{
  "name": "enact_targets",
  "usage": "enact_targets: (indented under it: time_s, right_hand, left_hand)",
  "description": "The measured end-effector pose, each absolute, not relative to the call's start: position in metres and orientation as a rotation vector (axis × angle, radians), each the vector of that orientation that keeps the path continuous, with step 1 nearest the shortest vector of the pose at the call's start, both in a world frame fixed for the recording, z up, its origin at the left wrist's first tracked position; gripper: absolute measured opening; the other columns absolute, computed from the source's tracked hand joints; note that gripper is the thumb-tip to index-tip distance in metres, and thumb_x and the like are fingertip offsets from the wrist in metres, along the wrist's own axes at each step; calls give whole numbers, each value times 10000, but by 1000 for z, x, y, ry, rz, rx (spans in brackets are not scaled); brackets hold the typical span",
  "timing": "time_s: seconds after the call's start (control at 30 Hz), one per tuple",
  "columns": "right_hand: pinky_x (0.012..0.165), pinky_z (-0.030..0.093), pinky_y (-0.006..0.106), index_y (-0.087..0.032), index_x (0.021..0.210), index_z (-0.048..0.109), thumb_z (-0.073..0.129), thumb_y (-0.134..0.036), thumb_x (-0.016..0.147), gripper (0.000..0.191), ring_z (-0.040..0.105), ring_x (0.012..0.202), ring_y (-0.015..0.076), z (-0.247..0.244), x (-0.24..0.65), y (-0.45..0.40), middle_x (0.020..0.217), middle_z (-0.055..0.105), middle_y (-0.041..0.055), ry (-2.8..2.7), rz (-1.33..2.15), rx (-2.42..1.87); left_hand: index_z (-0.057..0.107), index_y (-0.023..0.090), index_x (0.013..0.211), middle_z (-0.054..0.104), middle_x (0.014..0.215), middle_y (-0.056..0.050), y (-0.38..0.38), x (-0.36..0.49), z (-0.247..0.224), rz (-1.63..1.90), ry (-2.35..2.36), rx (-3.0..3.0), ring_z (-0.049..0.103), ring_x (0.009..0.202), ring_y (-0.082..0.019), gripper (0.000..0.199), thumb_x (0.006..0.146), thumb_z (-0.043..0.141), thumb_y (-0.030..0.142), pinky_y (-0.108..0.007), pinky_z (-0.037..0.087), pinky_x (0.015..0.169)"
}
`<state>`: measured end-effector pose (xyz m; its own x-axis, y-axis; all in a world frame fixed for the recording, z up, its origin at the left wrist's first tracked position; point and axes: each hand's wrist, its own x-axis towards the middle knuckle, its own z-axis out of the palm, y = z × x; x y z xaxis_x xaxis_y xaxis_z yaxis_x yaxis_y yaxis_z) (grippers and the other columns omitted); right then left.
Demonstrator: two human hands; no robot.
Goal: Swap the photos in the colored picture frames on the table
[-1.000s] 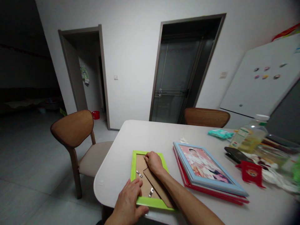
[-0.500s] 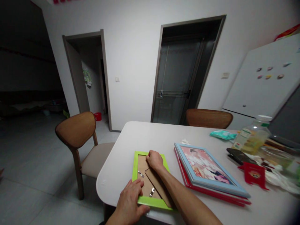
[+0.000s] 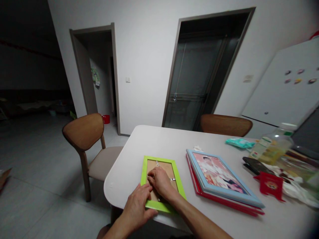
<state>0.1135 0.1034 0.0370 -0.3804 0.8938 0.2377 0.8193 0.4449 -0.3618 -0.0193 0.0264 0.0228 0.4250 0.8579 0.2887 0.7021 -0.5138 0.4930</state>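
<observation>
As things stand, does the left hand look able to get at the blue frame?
Probably not directly: the left hand rests on the green frame, and the right forearm slants between it and the blue frame. It would likely need to reach over.

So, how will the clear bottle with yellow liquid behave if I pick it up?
The bottle would probably be bottom-heavy and slosh, since the yellow liquid sits in its lower part. It looks smooth, so it may be slightly slippery. Spilling seems unlikely, as the white cap appears to be on.
</observation>
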Motion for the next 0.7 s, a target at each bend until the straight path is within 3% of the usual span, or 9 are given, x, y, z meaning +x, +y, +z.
enact_targets:
  time_s: [0.43, 0.6, 0.7]
  right_hand:
    - [645, 331, 209, -167, 582, 637, 458, -144, 708, 220, 491, 675, 122, 33, 115, 102, 641, 576, 23, -2346, 287, -1338]
    - [768, 347, 229, -169, 881, 632, 453, -175, 751, 221, 490, 853, 142, 42, 136, 86, 900, 581, 62, -2218, 357, -1260]
    - [779, 350, 262, -202, 842, 649, 470, -234, 758, 201, 483, 867, 158, 45, 155, 70, 908, 571, 57, -2288, 412, -1223]
  left_hand:
    - [502, 201, 1023, 531, 1158, -62, 28, -19, 22, 759, 1345, 2389, 441, 1100, -223, 468, 585, 657, 249, -446, 265, 989]
    - [514, 198, 1011, 522, 1174, -69, 27, -19, 23, 746, 1338, 2384, 422, 1123, -227, 446, 588, 654, 231, -445, 264, 990]
    - [524, 195, 985, 529, 1165, -65, 27, -20, 21, 761, 1322, 2381, 408, 1136, -217, 418, 590, 655, 223, -432, 254, 997]
